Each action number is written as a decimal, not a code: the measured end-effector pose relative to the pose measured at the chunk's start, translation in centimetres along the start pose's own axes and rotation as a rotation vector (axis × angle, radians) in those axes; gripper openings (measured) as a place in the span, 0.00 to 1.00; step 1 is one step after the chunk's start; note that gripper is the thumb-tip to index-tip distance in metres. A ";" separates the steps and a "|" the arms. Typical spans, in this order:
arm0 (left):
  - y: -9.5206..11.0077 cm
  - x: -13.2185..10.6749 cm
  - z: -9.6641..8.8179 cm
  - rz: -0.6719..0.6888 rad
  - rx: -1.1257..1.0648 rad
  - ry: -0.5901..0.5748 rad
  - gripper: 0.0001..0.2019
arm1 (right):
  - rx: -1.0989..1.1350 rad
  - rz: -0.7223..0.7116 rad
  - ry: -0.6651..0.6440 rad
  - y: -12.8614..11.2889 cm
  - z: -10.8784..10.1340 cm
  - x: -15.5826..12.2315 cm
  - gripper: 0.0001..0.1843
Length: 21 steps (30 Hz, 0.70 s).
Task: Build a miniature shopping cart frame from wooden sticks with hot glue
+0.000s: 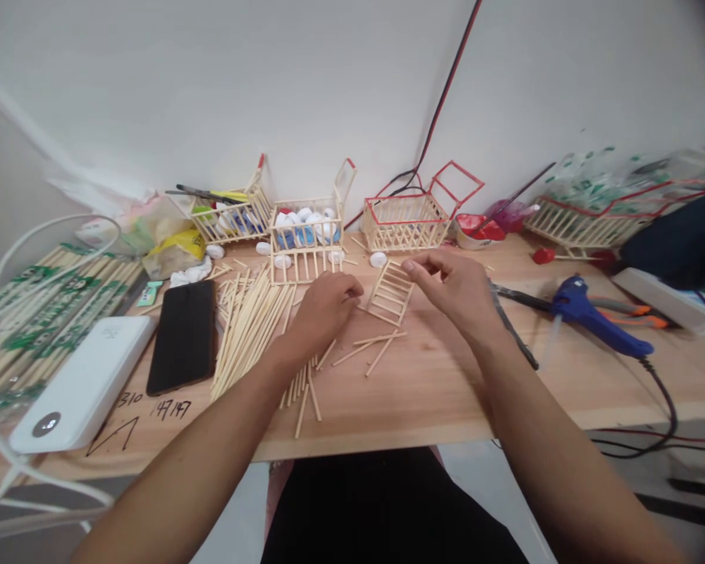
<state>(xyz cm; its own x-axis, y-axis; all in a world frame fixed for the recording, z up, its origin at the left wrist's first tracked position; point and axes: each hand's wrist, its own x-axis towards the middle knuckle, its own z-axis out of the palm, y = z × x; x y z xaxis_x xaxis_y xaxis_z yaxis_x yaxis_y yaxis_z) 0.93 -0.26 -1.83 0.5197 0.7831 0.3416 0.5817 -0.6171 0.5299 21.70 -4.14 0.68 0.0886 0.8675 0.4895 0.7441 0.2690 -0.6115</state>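
On the desk (pixel 435 392) | frame (pixel 391 294): probably light, stiff, fragile; best held by its sides | right hand (pixel 453 288): at its corner, grip unclear | left hand (pixel 327 310): curled, contents unclear

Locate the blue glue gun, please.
In the head view, the blue glue gun lies on the table, right of the right hand, beside an orange-handled tool.

The tabletop (pixel 446 392) is showing smooth, grained wood, while the loose sticks (pixel 247 337) and ladder-like frame (pixel 391 295) are displaying bare, matt wood. The power bank (pixel 88 380) is looking like smooth plastic, the phone (pixel 182 337) is presenting a glass-like face, the glue gun (pixel 599 317) is appearing plastic, and clear film is glinting on the bundles (pixel 59 313).
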 end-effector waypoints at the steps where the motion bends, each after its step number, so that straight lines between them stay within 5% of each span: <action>1: 0.0 0.0 -0.2 -0.009 0.000 0.028 0.05 | -0.009 -0.010 0.010 -0.1 -0.3 0.0 0.12; 8: 0.5 -0.1 -1.7 -0.077 -0.081 0.246 0.06 | -0.065 -0.193 -0.125 -2.8 -2.0 -1.5 0.09; 15: 0.3 0.1 -2.2 -0.214 -0.196 0.385 0.08 | -0.203 -0.269 -0.411 -3.6 0.7 -6.3 0.12; 21: -0.2 0.1 -2.6 -0.166 -0.101 0.418 0.20 | -0.267 -0.242 -0.443 -4.2 1.8 -7.5 0.09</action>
<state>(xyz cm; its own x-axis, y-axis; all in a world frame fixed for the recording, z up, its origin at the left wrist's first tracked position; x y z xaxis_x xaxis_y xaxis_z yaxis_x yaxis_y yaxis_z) -0.75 0.16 0.09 0.1156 0.8472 0.5186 0.5614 -0.4864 0.6695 16.70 -11.00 -1.57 -0.3483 0.9026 0.2529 0.8555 0.4164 -0.3077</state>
